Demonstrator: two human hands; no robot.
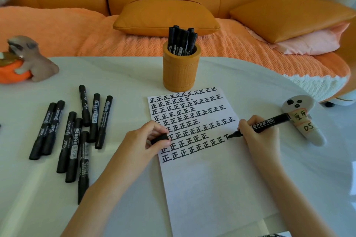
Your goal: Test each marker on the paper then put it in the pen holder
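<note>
Mid-test: one marker on the sheet, a pile waiting.

I saw the right hand (256, 134) curled round an uncapped marker (269, 122), its tip touching the paper (202, 188) at the end of a low row, with a new character half drawn. The left hand (142, 140) pinched the cap (159, 139) over the sheet's nine o'clock edge. At twelve o'clock of the paper, the pen holder (180, 75) held several tested markers (182, 39). At nine o'clock, about eight capped markers (77, 131) lay loose on the table (125, 75). I judged the job a little under halfway.
</note>
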